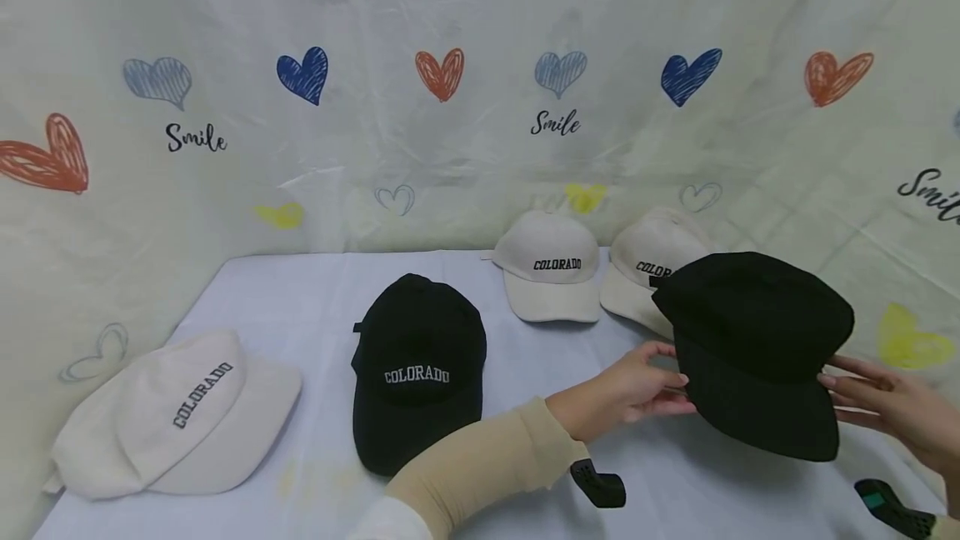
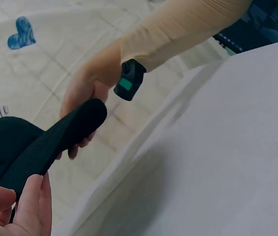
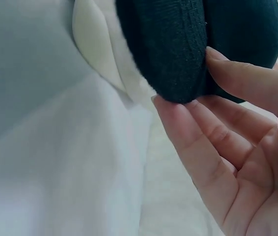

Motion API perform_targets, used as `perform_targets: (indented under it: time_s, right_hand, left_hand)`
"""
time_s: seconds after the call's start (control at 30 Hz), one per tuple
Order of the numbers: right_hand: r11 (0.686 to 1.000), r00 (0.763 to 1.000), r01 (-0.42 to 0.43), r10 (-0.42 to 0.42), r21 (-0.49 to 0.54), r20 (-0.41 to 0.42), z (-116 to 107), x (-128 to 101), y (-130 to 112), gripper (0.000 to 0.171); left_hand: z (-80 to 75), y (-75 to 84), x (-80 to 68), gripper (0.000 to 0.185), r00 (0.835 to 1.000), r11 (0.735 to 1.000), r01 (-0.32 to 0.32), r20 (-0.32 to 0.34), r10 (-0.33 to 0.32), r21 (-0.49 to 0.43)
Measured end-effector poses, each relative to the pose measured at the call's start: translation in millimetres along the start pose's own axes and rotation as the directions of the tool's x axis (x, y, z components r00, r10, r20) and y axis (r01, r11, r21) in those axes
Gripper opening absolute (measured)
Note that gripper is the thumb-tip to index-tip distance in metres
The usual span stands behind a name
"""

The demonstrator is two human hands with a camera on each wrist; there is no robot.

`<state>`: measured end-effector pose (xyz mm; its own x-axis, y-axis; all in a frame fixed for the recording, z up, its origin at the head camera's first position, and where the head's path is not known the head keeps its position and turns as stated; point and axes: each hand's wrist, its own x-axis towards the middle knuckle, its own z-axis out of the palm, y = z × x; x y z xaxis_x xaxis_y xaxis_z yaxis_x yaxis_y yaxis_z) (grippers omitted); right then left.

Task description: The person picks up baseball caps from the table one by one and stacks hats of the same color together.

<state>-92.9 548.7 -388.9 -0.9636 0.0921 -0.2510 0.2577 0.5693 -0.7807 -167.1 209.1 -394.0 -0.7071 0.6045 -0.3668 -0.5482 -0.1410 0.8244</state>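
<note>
A black cap (image 1: pixel 753 332) is held up above the right part of the table, its brim tilted down toward the camera. No lettering shows on it. My left hand (image 1: pixel 637 386) pinches its left edge where brim and crown meet. On the opposite edge, my right hand (image 1: pixel 885 398) grips the cap between thumb and fingers. In the left wrist view the left fingers (image 2: pixel 31 196) hold the dark brim edge (image 2: pixel 75 125). Close up in the right wrist view, the right hand's thumb (image 3: pixel 247 81) lies on the black fabric (image 3: pixel 168 49).
Another black cap (image 1: pixel 416 373) lettered COLORADO lies mid-table on a white cloth (image 1: pixel 300 290). A white cap (image 1: pixel 165 419) lies at left. Two more, a white cap (image 1: pixel 551 265) and a partly covered white cap (image 1: pixel 630 282), sit at the back before a heart-printed curtain (image 1: pixel 472 148).
</note>
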Motion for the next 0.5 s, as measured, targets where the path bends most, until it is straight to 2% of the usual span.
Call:
perform_targets:
  time_s: [0.03, 0.13, 0.37, 0.5]
  right_hand:
    - [0.999, 1.000, 0.009, -0.009, -0.039, -0.017, 3, 0, -9, 0.070]
    - [0.999, 0.999, 0.022, -0.023, -0.047, -0.032, 11, 1, -27, 0.067]
    - [0.988, 0.991, 0.132, -0.135, 0.085, 0.026, 26, 15, -45, 0.064]
    - [0.957, 0.978, 0.181, -0.200, 0.228, 0.060, 34, 25, -49, 0.035]
  left_hand:
    - [-2.6, 1.6, -1.3, 0.032, 1.000, 1.000, -0.003, 0.001, 0.003, -0.001]
    - [-11.1, 7.1, -5.4, 0.031, 1.000, 1.000, -0.013, 0.009, 0.013, -0.005]
    - [-34.2, 19.9, -15.9, 0.029, 0.997, 0.998, -0.063, 0.044, 0.064, -0.018]
    - [-45.6, 25.1, -20.1, 0.028, 0.995, 0.996, -0.092, 0.026, 0.093, -0.020]
